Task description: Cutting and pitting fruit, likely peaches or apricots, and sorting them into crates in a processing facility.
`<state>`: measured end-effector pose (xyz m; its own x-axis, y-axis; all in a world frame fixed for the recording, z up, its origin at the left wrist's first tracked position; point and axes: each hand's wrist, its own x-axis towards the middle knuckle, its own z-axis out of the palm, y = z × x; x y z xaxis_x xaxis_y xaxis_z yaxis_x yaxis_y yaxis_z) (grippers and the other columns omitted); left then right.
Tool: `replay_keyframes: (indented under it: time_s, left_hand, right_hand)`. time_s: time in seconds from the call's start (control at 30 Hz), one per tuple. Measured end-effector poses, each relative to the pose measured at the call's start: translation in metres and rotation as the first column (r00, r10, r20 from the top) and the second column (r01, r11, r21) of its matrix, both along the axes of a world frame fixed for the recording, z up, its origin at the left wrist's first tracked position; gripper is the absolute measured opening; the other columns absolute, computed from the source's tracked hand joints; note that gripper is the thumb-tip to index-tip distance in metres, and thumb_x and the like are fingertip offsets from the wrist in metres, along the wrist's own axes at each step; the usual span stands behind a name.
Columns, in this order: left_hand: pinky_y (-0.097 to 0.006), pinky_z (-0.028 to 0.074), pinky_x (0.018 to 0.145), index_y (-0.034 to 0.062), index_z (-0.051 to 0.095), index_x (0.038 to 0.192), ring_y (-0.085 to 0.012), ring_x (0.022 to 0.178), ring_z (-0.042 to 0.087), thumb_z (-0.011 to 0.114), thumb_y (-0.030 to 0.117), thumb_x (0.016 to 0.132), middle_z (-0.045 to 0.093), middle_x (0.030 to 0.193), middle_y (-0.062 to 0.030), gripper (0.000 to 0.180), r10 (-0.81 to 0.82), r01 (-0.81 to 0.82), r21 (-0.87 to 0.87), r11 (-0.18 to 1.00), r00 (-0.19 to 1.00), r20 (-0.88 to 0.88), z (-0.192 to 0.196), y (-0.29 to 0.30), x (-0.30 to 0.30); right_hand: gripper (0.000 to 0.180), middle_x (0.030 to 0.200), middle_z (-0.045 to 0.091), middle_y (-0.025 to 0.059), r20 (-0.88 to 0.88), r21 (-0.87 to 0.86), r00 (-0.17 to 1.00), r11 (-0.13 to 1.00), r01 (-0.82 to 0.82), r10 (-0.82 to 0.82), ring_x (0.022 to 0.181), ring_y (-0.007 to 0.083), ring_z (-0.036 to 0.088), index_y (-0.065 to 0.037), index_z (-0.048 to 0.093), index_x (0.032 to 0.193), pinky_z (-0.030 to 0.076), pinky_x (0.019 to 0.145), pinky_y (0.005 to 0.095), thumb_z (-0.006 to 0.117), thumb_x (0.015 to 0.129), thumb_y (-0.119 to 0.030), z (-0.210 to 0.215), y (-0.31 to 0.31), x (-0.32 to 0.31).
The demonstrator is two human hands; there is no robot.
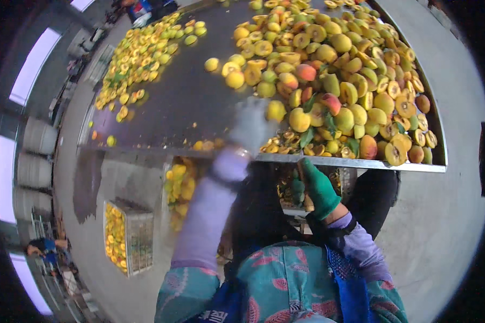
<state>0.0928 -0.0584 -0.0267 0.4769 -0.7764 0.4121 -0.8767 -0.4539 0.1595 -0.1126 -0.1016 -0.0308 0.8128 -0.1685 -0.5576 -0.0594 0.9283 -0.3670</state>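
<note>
My left hand (250, 125), in a pale grey glove, reaches over the near edge of the metal table (161, 116). Motion smears its fingers, so I cannot see whether they are closed. Right beside it lies a yellow peach (276, 111), at the edge of a big heap of whole and halved peaches (328, 70). My right hand (320, 189), in a green glove, is closed round a wooden-handled tool (309, 203) just below the table's rim. The tool's working end cannot be made out. Small cut pieces (280, 144) and green leaves (307, 137) lie along the near rim.
Another pile of peach halves (140, 59) covers the table's far left, with a co-worker's gloved hand (142, 20) beyond it. Under the near edge stands a crate of yellow fruit (180, 183). A second filled crate (140, 242) is on the floor at left.
</note>
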Motion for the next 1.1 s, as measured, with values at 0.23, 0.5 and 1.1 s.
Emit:
replay_keyframes:
  time_s: [0.23, 0.5, 1.1]
  left_hand:
    - [-0.031, 0.05, 0.076, 0.0055, 0.054, 0.116, -0.0187, 0.088, 0.061, 0.066, 0.013, 0.075, 0.063, 0.101, -0.012, 0.044, -0.281, 0.292, -0.147, 0.945, 0.5, -0.819, 0.027, -0.007, 0.013]
    - [-0.033, 0.045, 0.087, 0.0024, 0.051, 0.115, -0.024, 0.098, 0.057, 0.044, 0.012, 0.092, 0.058, 0.112, -0.0117, 0.026, -0.348, 0.138, -0.409, 0.902, 0.794, -0.498, 0.004, 0.042, -0.051]
    - [-0.031, 0.044, 0.069, 0.0076, 0.064, 0.096, -0.0184, 0.074, 0.054, 0.043, 0.027, 0.092, 0.06, 0.088, -0.0077, 0.029, -0.117, -0.041, -0.293, 0.955, 0.858, -0.5, 0.03, 0.037, -0.073]
  right_hand:
    - [0.029, 0.063, 0.052, 0.0021, 0.079, -0.955, 0.992, 0.279, 0.104, -0.1, 0.053, 0.0137, 0.052, -0.005, 0.053, 0.09, 0.038, 0.046, 0.0282, 0.047, 0.093, -0.034, -0.024, -0.018, 0.013]
    - [0.037, 0.074, 0.058, 0.0255, -0.104, -0.994, 0.994, -0.028, -0.102, 0.043, 0.07, 0.0432, 0.057, 0.001, 0.052, 0.09, 0.043, 0.057, 0.0495, 0.045, 0.091, -0.035, 0.011, -0.004, 0.023]
    - [0.034, 0.057, 0.047, 0.0044, 0.127, -0.724, 0.974, 0.688, -0.038, 0.187, 0.047, 0.0151, 0.044, -0.006, 0.05, 0.079, 0.036, 0.044, 0.0295, 0.036, 0.096, -0.033, 0.023, 0.035, 0.014]
